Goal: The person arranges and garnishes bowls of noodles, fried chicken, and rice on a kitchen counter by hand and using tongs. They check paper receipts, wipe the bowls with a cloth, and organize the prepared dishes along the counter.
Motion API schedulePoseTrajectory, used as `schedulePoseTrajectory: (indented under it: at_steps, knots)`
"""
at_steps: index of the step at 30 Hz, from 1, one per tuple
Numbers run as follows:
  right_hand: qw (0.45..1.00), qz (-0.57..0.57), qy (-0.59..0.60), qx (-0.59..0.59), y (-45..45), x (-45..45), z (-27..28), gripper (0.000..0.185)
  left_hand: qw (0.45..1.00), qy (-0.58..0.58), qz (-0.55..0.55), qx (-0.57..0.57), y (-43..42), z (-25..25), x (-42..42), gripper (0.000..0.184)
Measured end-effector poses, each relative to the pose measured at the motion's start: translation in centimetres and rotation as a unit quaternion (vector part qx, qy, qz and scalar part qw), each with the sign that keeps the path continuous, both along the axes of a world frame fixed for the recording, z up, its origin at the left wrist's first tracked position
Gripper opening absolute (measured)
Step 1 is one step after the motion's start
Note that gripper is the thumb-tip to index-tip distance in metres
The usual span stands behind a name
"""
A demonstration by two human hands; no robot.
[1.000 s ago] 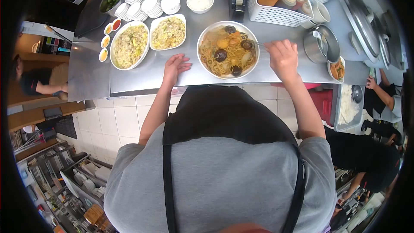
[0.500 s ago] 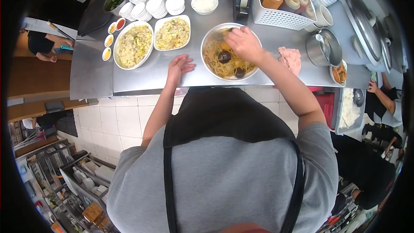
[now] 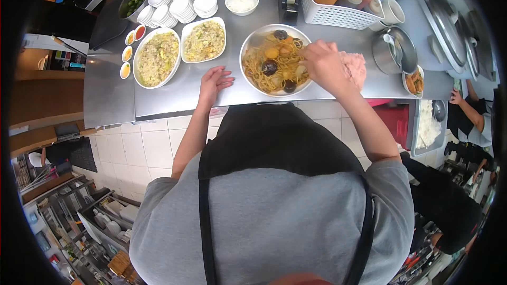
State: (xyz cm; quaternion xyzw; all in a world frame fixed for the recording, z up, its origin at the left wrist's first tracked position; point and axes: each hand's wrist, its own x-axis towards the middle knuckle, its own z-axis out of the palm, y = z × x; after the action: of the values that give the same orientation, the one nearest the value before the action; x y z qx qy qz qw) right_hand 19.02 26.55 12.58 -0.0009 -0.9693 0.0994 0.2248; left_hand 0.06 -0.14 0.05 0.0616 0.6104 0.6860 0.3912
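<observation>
A round white bowl (image 3: 244,76) holds noodles (image 3: 280,77) topped with dark round mushroom-like pieces (image 3: 269,67) and a yellow ball. Over its right rim is my right hand (image 3: 323,64), fingers bent and drawn together; whatever they may hold is hidden. My left hand (image 3: 215,82) hovers at the counter's front edge, left of the bowl, fingers stretched out and holding nothing. Farther left are an oval plate of fried rice (image 3: 157,58) and a squarish dish of fried rice (image 3: 204,41). Just beyond my right hand, a pink cloth (image 3: 355,68) lies crumpled.
Stacked small white dishes (image 3: 182,9), a white bowl (image 3: 242,2) and a tape dispenser (image 3: 288,2) line the back. A white basket of bottles (image 3: 340,15) and a steel pot (image 3: 393,53) stand right. Sauce cups (image 3: 127,54) sit left. A co-worker (image 3: 467,108) is at far right.
My right hand has moved from above the bowl's far side to its right rim, uncovering a dark piece at the back. My left hand stays about where it was. The view has shifted slightly.
</observation>
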Motion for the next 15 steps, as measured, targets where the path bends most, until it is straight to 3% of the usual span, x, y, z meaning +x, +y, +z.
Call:
schedulePoseTrajectory:
  at_steps: [10,15]
  knots:
    - [0.996,0.048,-0.058,-0.037,-1.3,3.8,-1.4,0.022,1.0,-0.007,0.0,-0.005,0.0,0.1,-0.2,0.03]
    - [0.993,0.069,-0.088,0.046,-0.2,4.0,-2.5,0.021,1.0,-0.001,0.004,-0.008,0.1,0.2,-0.1,0.029]
